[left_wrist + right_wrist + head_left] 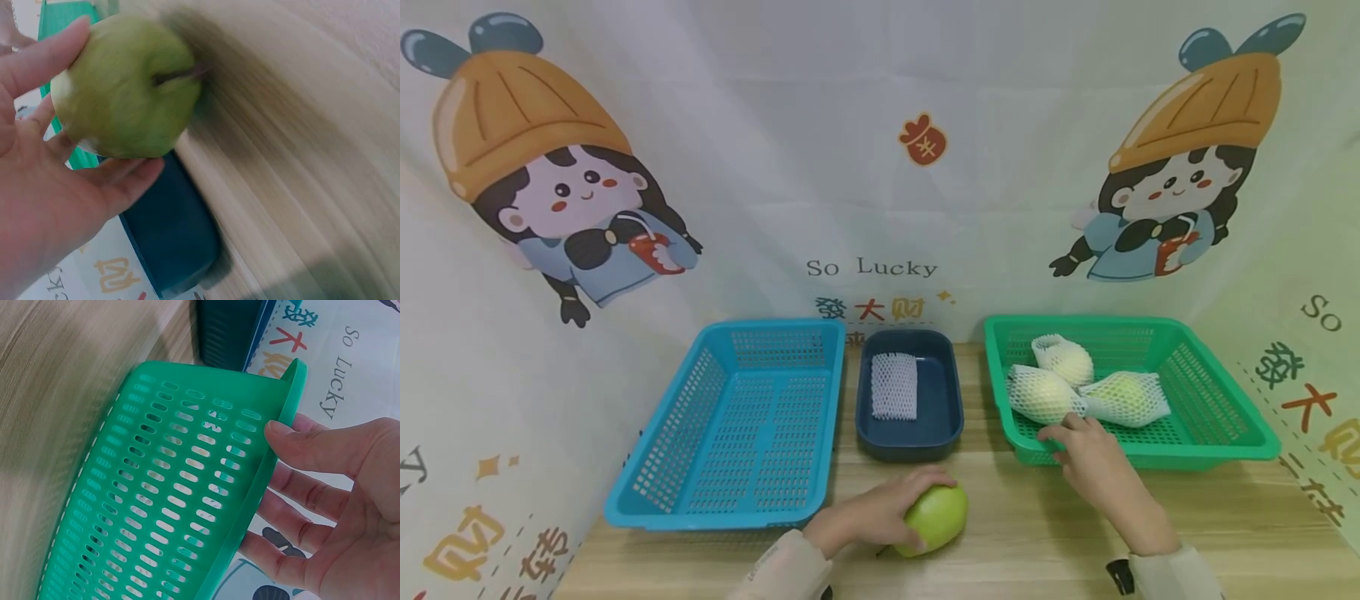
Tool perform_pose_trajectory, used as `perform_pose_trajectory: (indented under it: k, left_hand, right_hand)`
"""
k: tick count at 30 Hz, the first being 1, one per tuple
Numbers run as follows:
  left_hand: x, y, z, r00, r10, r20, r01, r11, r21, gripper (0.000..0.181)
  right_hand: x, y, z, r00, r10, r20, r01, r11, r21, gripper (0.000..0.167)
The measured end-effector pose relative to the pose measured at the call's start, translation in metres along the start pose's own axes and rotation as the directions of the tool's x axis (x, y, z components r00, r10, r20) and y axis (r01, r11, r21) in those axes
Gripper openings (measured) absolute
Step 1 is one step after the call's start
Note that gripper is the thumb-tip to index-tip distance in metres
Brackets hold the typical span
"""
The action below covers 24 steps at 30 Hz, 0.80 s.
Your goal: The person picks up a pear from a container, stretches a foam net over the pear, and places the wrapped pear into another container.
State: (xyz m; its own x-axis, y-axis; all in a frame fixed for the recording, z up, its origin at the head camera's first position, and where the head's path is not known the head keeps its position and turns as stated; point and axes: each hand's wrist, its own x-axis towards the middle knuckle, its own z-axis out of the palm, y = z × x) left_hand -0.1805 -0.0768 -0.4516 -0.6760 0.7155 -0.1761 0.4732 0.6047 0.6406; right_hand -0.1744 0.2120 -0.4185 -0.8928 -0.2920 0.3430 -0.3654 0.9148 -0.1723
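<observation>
My left hand (891, 510) holds a green pear (937, 518) just above or on the wooden table, in front of the dark blue tray (940, 392). In the left wrist view the thumb and fingers curve round the pear (131, 94), whose stem faces the camera. At the near rim of the green basket (1210, 454) is my right hand (1093, 458), its fingers reaching over the rim beside a foam-netted pear (1043, 396). The right wrist view shows those fingers loosely spread, partly hidden behind the rim. Two more netted fruits (1063, 360) lie in that basket.
A blue basket (837, 400) stands on the left, its latticed bottom in view. White foam netting (894, 386) lies in the dark blue tray between the two baskets. Behind them hangs a printed cloth (820, 167), which also covers both sides.
</observation>
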Motion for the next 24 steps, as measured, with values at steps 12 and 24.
perform_pose_trajectory:
  k: [12, 24]
  left_hand:
    - [-0.001, -0.005, -0.003, 0.999, -0.014, -0.034, 0.011, 0.996, -0.094, 0.046]
    - [-0.009, -0.009, 0.001, 0.995, 0.017, -0.101, -0.016, 1.0, 0.009, 0.064]
  right_hand:
    - [0.001, 0.001, 0.001, 1.0, 0.015, 0.017, -0.016, 1.0, 0.008, 0.031]
    - [0.001, 0.0, -0.001, 1.0, 0.005, 0.028, -0.005, 1.0, 0.007, 0.03]
